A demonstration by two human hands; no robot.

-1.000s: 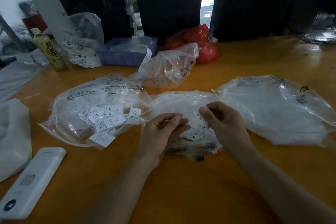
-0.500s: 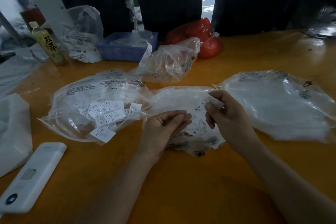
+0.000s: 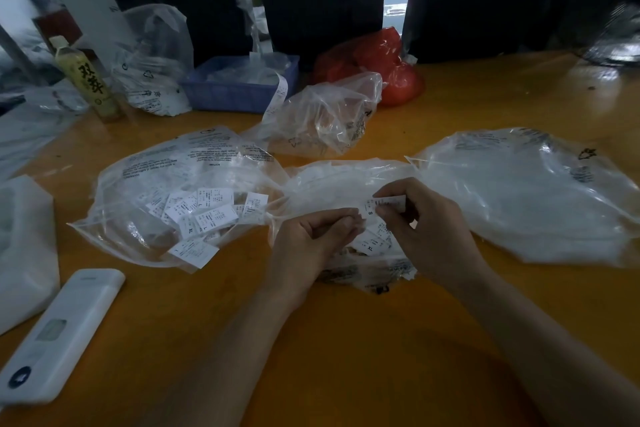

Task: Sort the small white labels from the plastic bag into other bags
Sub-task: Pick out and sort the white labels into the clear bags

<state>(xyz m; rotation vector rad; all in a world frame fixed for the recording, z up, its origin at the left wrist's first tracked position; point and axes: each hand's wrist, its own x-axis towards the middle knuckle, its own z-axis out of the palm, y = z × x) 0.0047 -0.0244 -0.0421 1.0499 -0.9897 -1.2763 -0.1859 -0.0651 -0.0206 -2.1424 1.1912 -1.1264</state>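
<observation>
Paper-thin stuff, these labels: nearly weightless, limp at the edges, and judging by the heap they cling together, so I would pinch one by a short edge with fingertips only and peel it free. My right hand [image 3: 429, 222] pinches a small white label [image 3: 389, 201] between thumb and forefinger, just above the middle bag [image 3: 346, 184] on the orange table [image 3: 346, 340]. Its long axis runs roughly left to right, with the free end pointing toward my left hand [image 3: 311, 239], whose fingers are curled narrow, closing on what looks like another label; I cannot tell for sure. More labels lie loose in the left bag [image 3: 166, 184]; the right bag [image 3: 526, 191] waits beside.
</observation>
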